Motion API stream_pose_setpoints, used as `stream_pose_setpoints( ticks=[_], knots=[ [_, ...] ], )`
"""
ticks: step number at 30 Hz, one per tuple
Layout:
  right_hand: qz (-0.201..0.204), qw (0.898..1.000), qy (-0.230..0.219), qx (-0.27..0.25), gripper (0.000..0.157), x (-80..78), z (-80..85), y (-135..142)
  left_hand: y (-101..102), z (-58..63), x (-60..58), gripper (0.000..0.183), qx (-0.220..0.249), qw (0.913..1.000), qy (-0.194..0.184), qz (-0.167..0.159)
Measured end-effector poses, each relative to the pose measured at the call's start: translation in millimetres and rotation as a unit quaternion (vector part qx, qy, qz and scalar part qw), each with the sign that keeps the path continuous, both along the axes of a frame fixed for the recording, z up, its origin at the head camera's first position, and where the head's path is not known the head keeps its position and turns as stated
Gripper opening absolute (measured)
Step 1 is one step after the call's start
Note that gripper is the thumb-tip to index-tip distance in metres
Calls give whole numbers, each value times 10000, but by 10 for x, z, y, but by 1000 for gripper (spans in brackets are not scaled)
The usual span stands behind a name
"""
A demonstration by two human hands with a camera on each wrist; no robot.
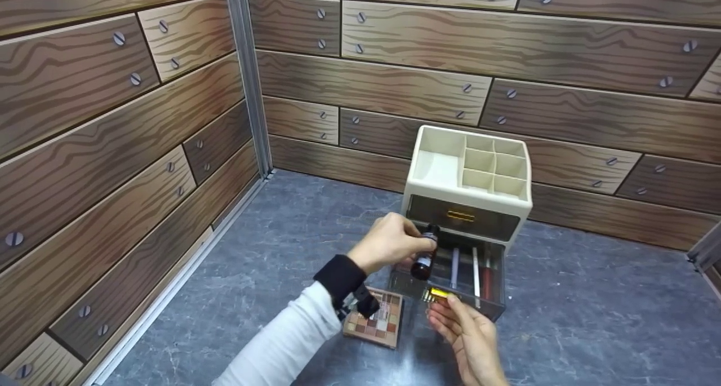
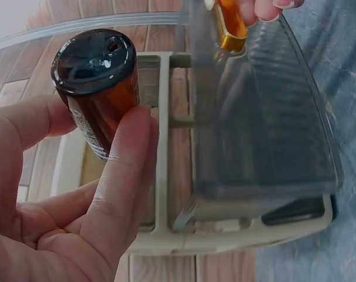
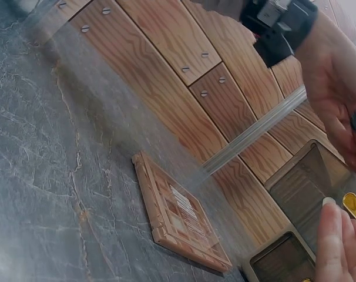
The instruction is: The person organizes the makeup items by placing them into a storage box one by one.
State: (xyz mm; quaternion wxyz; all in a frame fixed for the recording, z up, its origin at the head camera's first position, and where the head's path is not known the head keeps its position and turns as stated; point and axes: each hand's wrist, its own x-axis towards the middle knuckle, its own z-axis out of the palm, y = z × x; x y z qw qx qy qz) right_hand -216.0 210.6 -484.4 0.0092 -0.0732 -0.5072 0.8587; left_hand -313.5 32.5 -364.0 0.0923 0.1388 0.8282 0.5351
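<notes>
My left hand [image 1: 391,240] pinches a small dark amber bottle [image 1: 423,260] with a black cap, above the left part of the pulled-out lower drawer [image 1: 495,307]. In the left wrist view, the thumb and fingers hold the bottle [image 2: 101,82] tilted, its dark end towards the camera. At the drawer's front, my right hand [image 1: 470,335] holds the gold handle [image 1: 439,293] between thumb and fingers. Inside the smoky clear drawer lie slim sticks: a lavender one [image 1: 454,267], a white one [image 1: 476,273] and a red one [image 1: 487,276].
The drawer belongs to a cream desktop organizer [image 1: 414,172] with open compartments on top and a closed upper drawer [image 1: 428,211]. An eyeshadow palette [image 1: 383,321] lies on the grey marbled table [image 1: 591,307], left of the drawer. Wood-plank-patterned walls [image 1: 394,76] stand behind and left.
</notes>
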Motion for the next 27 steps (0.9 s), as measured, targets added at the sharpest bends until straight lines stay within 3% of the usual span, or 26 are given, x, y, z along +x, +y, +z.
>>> stream_pose_setpoints(
  ticks=[5, 9, 13, 17, 20, 27],
  knots=[
    [-45, 9999, 11, 103, 24, 10, 4, -9, 161, -105, -75, 20, 70, 9999, -149, 21],
    [-11, 10000, 62, 66, 24, 22, 5, -10, 248, -178, -131, 22, -194, 9997, -123, 62],
    [2, 10000, 55, -28, 24, 25, -4, -1, 331, -200, -170, 31, -855, 9956, 363, 118],
    [-34, 10000, 16, -54, 25, 16, -9, 6, 433, -208, -191, 42, -1806, 9772, 1104, 155],
    [-21, 10000, 33, -52, 26, 15, -17, 3, 506, -234, -188, 37, -2355, 9618, 1383, 194],
    [-1, 9999, 109, -81, 26, 10, -12, -4, 616, -291, -166, 18, -2940, 9388, 1789, 119]
  ],
)
